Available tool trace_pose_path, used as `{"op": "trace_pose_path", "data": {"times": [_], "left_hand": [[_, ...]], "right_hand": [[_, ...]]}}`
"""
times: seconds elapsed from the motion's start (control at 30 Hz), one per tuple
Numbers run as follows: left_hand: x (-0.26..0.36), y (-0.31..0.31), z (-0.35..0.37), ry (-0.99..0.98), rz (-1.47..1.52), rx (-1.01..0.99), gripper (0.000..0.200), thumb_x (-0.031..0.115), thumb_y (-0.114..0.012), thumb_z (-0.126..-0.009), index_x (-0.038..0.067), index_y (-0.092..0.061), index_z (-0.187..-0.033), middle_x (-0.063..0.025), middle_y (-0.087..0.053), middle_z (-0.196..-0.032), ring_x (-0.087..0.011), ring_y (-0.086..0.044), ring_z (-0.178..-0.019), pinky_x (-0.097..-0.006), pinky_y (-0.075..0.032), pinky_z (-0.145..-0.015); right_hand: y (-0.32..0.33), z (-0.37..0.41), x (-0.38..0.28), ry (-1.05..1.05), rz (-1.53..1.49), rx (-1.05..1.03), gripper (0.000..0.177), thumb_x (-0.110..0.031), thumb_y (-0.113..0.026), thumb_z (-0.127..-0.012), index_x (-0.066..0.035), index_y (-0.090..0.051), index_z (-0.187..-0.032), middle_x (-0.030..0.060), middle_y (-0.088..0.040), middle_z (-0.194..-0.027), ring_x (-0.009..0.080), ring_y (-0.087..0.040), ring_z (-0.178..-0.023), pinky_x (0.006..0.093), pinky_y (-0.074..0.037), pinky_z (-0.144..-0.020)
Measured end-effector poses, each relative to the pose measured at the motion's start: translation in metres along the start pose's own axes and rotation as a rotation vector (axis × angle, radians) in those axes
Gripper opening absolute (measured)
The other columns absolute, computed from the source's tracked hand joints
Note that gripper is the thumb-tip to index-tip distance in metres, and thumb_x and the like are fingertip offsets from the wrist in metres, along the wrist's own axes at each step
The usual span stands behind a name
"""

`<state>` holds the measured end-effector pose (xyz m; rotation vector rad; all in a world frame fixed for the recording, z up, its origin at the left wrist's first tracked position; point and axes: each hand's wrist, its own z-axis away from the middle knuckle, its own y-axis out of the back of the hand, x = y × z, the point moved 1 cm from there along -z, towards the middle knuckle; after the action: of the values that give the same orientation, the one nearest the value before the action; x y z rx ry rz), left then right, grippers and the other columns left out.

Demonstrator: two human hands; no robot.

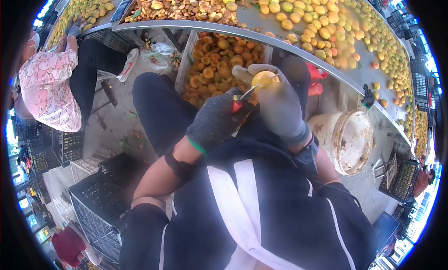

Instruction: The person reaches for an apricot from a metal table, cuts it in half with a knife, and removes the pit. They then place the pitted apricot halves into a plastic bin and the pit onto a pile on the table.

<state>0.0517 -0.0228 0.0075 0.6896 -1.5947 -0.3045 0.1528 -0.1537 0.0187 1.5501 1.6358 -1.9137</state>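
Observation:
My left hand (215,118), in a dark knit glove with a green cuff, is wrapped around the red handle of a small knife (248,93). The blade points up and right, its tip close by a yellow-orange apricot (264,79). That fruit is gripped by my right hand (280,109), which wears a grey glove; thumb and fingers close around it. Both hands are over my lap. Just beyond them, between my knees, a crate (185,60) holds many orange apricot pieces (212,60).
A metal-edged table (298,51) curves across the front, bearing whole apricots (322,20) and a heap of brownish pieces (186,9). A stained white bucket (343,141) is at right, a black crate (100,190) at lower left. A person in a pink patterned top (49,90) sits at left.

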Motion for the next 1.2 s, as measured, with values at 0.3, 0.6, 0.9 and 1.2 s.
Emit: {"op": "trace_pose_path", "data": {"times": [0.3, 0.6, 0.9, 1.2], "left_hand": [[-0.006, 0.006, -0.006, 0.062, -0.018, -0.069, 0.025, 0.024, -0.064, -0.089, 0.002, -0.057, -0.097, -0.0230, -0.063, -0.077, -0.0424, -0.062, -0.076, -0.0483, -0.048, -0.063], [-0.024, -0.002, -0.009, 0.026, -0.116, 0.061, 0.027, 0.023, -0.064, -0.089, 0.002, -0.058, -0.104, -0.0223, -0.064, -0.079, -0.0410, -0.063, -0.077, -0.0469, -0.049, -0.065], [-0.006, -0.020, -0.017, 0.022, 0.167, 0.102, 0.029, 0.025, -0.065, -0.088, 0.002, -0.058, -0.105, -0.0213, -0.064, -0.079, -0.0403, -0.063, -0.078, -0.0455, -0.051, -0.066], [-0.017, -0.011, -0.018, 0.016, -0.171, 0.128, 0.029, 0.024, -0.064, -0.087, 0.004, -0.057, -0.107, -0.0196, -0.065, -0.076, -0.0396, -0.064, -0.074, -0.0478, -0.050, -0.063]], "right_hand": [[0.011, -0.006, -0.007, -0.061, 0.439, 0.068, 0.046, -0.026, -0.063, -0.094, 0.000, -0.052, -0.130, 0.0096, -0.059, -0.127, 0.0196, -0.055, -0.119, 0.0334, -0.044, -0.099], [0.017, -0.007, 0.007, -0.063, 0.223, 0.140, 0.049, -0.016, -0.071, -0.089, 0.000, -0.052, -0.131, 0.0083, -0.064, -0.117, 0.0137, -0.061, -0.103, 0.0249, -0.046, -0.092], [-0.006, -0.010, 0.023, 0.017, -0.115, 0.310, 0.047, -0.020, -0.063, -0.095, 0.002, -0.049, -0.135, 0.0098, -0.063, -0.121, 0.0147, -0.059, -0.108, 0.0271, -0.043, -0.097], [0.008, -0.012, 0.001, 0.003, 0.408, 0.162, 0.048, -0.021, -0.064, -0.095, 0.002, -0.049, -0.134, 0.0047, -0.062, -0.117, 0.0127, -0.057, -0.109, 0.0254, -0.041, -0.099]]}}
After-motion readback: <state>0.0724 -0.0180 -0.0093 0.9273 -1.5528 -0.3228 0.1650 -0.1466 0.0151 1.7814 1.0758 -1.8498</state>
